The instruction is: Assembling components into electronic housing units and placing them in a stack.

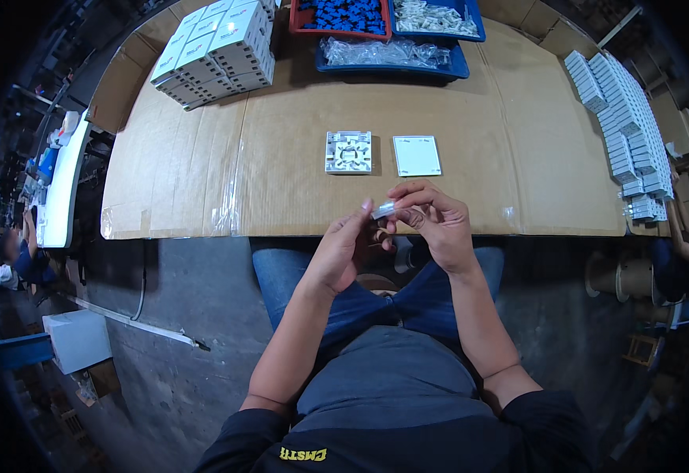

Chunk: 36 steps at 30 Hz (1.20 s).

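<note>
Over the near edge of the cardboard-covered table, my left hand (347, 246) and my right hand (440, 227) meet on a small clear plastic piece (384, 210). Both hands are closed on it, thumbs and fingertips pinching its two sides; its exact kind is too small to tell. Just beyond them lies a square white plastic box base (349, 153), its inside with curved guides facing up. To its right, a little apart, a flat square white cover (417, 155) lies on the cardboard.
At the far left stands a stack of white boxes (216, 49). Trays at the back hold blue parts (341, 14), white parts (433, 17) and clear plastic bags (384, 54). Rows of small white boxes (624, 118) line the right edge. People work at both sides.
</note>
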Tool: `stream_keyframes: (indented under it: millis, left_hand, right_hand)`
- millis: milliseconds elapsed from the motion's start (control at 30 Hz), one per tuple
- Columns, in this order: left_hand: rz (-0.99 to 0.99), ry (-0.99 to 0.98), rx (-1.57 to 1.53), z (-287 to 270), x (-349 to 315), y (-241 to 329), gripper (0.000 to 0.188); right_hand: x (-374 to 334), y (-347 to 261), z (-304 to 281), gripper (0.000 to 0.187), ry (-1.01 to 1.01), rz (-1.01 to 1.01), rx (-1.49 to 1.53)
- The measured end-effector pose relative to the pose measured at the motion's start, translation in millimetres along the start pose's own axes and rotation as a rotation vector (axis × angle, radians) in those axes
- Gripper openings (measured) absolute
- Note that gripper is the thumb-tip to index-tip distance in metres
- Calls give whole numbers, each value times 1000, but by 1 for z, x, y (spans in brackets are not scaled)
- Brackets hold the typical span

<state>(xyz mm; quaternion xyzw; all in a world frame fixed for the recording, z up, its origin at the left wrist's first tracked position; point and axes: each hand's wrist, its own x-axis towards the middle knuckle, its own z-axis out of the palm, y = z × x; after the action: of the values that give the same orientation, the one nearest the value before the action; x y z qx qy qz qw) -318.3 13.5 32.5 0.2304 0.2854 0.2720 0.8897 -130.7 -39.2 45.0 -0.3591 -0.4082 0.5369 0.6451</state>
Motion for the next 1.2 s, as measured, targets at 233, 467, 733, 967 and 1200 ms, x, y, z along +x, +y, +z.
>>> stream_keyframes:
  millis: [233,467,733,967,1200]
  left_hand:
    - [205,120,235,9,-3,6,29]
    - [387,176,375,11,0,-1,26]
    - [571,239,542,4,2,1,18]
    - [491,219,441,-3,3,1,14]
    - [391,138,361,-16,2,5,15]
  right_hand:
    - [0,-14,-14,15,-69,-123,-293]
    - [-5,-3,-15,13,29,133,-267]
    - [-2,-1,-6,19,24,93,-325]
    - [-2,1,-4,23,52,151,-323]
    - [-3,4,-4,24,27,141,-246]
